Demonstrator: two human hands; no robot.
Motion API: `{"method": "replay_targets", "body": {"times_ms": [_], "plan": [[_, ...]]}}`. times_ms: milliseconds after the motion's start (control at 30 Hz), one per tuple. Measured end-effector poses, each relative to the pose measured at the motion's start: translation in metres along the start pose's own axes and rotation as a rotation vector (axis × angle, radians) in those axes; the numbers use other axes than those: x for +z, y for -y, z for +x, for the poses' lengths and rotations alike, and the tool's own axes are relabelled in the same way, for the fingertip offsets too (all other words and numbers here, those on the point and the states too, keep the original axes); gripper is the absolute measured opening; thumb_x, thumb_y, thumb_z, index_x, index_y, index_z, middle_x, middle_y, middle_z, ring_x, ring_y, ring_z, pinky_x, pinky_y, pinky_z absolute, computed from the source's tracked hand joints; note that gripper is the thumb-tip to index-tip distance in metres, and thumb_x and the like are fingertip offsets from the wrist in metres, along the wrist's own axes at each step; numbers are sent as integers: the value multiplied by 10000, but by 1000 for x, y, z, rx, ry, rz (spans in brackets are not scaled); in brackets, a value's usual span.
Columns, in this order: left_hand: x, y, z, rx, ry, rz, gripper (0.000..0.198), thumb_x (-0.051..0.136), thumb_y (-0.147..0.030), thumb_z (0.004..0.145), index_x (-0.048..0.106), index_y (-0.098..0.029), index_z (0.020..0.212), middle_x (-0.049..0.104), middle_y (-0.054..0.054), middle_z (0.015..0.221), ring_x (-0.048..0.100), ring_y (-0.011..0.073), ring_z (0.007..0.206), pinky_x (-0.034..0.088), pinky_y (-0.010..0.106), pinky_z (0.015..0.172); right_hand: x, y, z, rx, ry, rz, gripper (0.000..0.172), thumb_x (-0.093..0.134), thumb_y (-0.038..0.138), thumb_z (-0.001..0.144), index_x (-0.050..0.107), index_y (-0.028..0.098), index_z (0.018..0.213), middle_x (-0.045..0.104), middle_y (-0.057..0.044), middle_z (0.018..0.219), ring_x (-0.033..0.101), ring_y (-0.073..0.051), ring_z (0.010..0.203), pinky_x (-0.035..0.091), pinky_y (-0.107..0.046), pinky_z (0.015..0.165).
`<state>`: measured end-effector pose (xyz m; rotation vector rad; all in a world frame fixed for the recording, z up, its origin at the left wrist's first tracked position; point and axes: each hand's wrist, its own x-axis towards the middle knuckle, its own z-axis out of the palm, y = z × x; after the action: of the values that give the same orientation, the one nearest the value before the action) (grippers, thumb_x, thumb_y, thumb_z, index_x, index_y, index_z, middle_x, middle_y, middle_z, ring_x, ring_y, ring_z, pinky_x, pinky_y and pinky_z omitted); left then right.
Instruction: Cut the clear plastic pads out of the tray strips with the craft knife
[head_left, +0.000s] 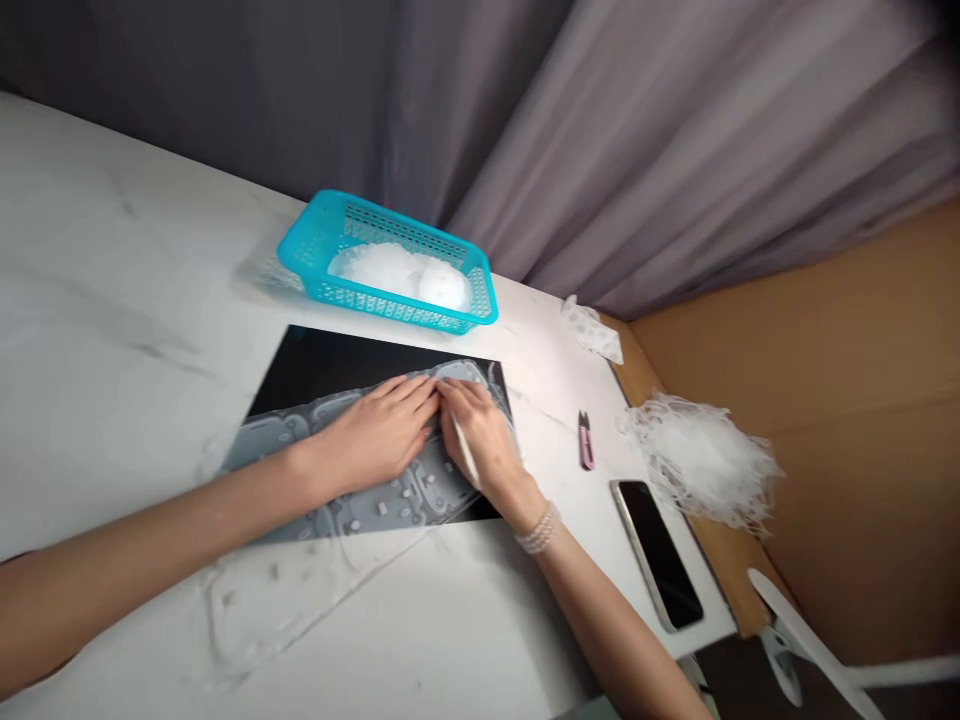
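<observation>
A clear, floppy plastic sheet [386,510] with moulded outlines and small raised bits lies across a black mat [319,365]. Its near-left end hangs over onto the white table. My left hand [386,430] rests flat on the sheet, fingers stretched toward the far right corner. Close against those fingertips, my right hand [484,440] grips a slim white pen-like tool [466,455]. The tool's tip is hidden by my fingers, so its kind cannot be told. A beaded bracelet circles my right wrist.
Behind the mat stands a turquoise basket [397,308] with white pieces [442,285] inside. To the right lie pink-handled thread snips [586,445], a phone [660,555], a crumpled white wrapper [592,330] and a heap of thin whitish strips [701,460]. Cardboard [825,350] rises at the table's right edge.
</observation>
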<state>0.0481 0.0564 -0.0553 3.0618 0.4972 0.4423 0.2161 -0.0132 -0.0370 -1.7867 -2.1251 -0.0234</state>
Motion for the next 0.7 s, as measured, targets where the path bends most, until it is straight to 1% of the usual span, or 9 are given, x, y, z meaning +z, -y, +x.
{"method": "replay_targets", "body": {"times_ms": [67, 167, 233, 300, 400, 500, 567, 633, 700], "plan": [[6, 3, -1, 1, -40, -29, 490, 332, -204, 995, 553, 12, 1375, 537, 251, 1452, 479, 358, 1383, 331, 512, 1171, -3, 6, 3, 10, 86, -66, 359, 409, 122, 1006, 580, 70, 1318, 654, -193, 1301, 569, -279, 1228, 488, -401, 1056], [17, 9, -4, -19, -106, -80, 487, 322, -247, 999, 611, -39, 1330, 570, 221, 1431, 506, 334, 1362, 335, 497, 1178, -3, 14, 8, 53, 146, -125, 356, 426, 121, 995, 567, 84, 1320, 670, -188, 1261, 580, -293, 1188, 492, -428, 1014], [24, 14, -6, -31, -141, -110, 489, 346, -290, 998, 600, -74, 1355, 571, 193, 1440, 508, 321, 1361, 335, 492, 1181, -2, 13, 12, 90, 128, 12, 336, 466, 116, 968, 605, 134, 1273, 701, -153, 1196, 607, -289, 1139, 472, -459, 1018], [30, 18, -7, -33, -165, -134, 507, 371, -325, 995, 552, -101, 1412, 545, 164, 1476, 487, 312, 1382, 322, 493, 1190, -5, -2, 12, 254, -7, 397, 282, 536, 115, 914, 679, 181, 1147, 736, -105, 1097, 650, -267, 1064, 474, -452, 1011], [34, 20, -8, -27, -184, -169, 515, 372, -329, 999, 518, -127, 1449, 513, 129, 1515, 463, 290, 1409, 303, 476, 1206, -27, -50, -3, 620, -341, 954, 155, 586, 182, 869, 714, 206, 954, 748, -53, 914, 699, -216, 896, 542, -392, 905], [33, 19, -7, -39, -170, -171, 513, 384, -322, 996, 524, -133, 1452, 505, 115, 1524, 459, 281, 1415, 311, 463, 1207, -62, -108, -34, 772, -533, 1057, 106, 594, 252, 854, 671, 223, 922, 722, -27, 814, 704, -187, 821, 564, -369, 861], [32, 18, -6, -48, -147, -152, 519, 386, -322, 993, 529, -120, 1449, 502, 122, 1524, 463, 285, 1412, 325, 474, 1201, -78, -134, -51, 827, -563, 1139, 82, 641, 247, 807, 661, 228, 885, 716, -25, 770, 715, -195, 793, 578, -377, 845], [29, 18, -5, -53, -120, -142, 519, 380, -318, 994, 534, -115, 1446, 497, 127, 1527, 463, 287, 1412, 335, 486, 1197, -85, -143, -57, 836, -566, 1223, 128, 679, 243, 774, 670, 232, 901, 733, -28, 795, 727, -200, 825, 583, -380, 874], [24, 16, -5, -63, -99, -160, 513, 388, -311, 988, 538, -129, 1444, 493, 126, 1530, 453, 286, 1420, 327, 498, 1202, -85, -135, -53, 816, -559, 1297, 198, 702, 248, 765, 686, 231, 962, 756, -33, 876, 731, -198, 906, 572, -378, 938]]}}
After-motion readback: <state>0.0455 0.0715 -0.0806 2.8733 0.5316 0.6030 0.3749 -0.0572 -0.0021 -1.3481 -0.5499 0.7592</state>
